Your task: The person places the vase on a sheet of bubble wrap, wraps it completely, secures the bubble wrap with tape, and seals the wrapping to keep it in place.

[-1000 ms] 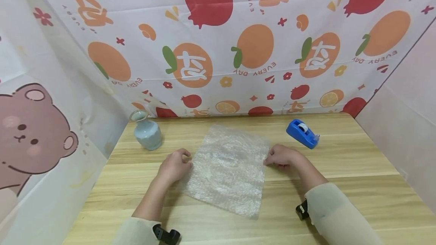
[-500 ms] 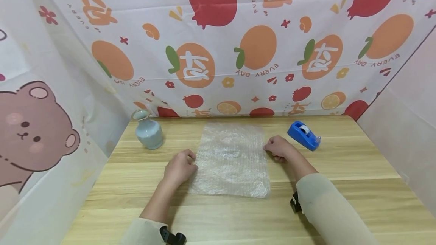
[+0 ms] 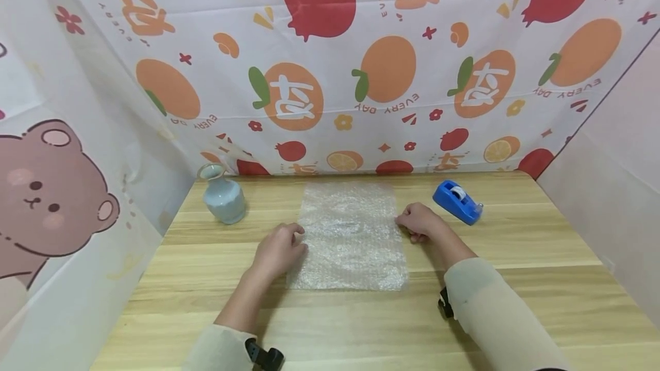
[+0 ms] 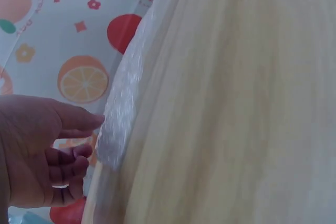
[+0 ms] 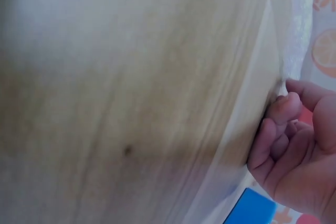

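A clear sheet of bubble wrap (image 3: 350, 239) lies flat in the middle of the wooden table, between my hands. My left hand (image 3: 278, 249) rests at its left edge. In the left wrist view, one fingertip of the left hand (image 4: 47, 150) touches the wrap (image 4: 123, 108), while the other fingers curl loosely around nothing. On the far right side, my right hand (image 3: 419, 222) pinches the sheet's edge. The right wrist view shows curled fingers of the right hand (image 5: 299, 135) against the tabletop, at the border of the wrap (image 5: 302, 24).
A pale blue vase (image 3: 225, 199) stands upright at the back left. At the back right, a blue tape dispenser (image 3: 458, 202) sits close beyond my right hand. A fruit-print cloth (image 3: 330, 85) hangs behind the wooden table (image 3: 340, 331).
The bubble wrap has turned from slanted to nearly square with the table, its near edge moving away from me. My right hand moved slightly farther off; my left shifted right.
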Available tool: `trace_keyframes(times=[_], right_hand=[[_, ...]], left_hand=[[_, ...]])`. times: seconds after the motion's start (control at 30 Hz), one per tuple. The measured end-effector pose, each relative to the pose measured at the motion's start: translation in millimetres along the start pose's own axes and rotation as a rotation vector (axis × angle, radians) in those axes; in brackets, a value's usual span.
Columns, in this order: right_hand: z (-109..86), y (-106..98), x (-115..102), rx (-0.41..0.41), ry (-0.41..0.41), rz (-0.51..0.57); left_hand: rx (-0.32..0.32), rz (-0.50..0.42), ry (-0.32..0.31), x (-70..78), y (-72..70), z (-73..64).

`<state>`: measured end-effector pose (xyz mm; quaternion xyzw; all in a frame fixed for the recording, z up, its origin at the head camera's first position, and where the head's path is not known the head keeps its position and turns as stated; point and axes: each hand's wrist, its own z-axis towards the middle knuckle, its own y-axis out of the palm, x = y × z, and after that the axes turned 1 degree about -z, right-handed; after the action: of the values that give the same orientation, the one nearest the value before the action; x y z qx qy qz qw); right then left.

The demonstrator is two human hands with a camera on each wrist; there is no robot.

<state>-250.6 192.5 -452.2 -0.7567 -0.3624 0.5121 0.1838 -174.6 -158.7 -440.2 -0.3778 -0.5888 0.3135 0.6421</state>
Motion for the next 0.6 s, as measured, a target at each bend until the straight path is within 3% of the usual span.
trace_keyframes(times=[0.07,0.17,0.47,0.6], right_hand=[[-0.1,1.4,-0.8,0.009,0.01,-0.026],[0.6,4.5,-2.7,0.019,0.037,-0.067],[0.1,3.0,-5.0,0.027,0.062,-0.078],[0.0,1.3,-3.7,-0.017,0.049,-0.025]], left_hand=[[0.023,-0.017,0.025,3.3,0.5,1.9],[0.107,-0.051,0.026,4.4,-4.8,5.1],[0.566,-0.209,0.043,-10.6,-48.4,10.2],[0.71,-0.287,0.031,-21.0,-64.0,8.0]])
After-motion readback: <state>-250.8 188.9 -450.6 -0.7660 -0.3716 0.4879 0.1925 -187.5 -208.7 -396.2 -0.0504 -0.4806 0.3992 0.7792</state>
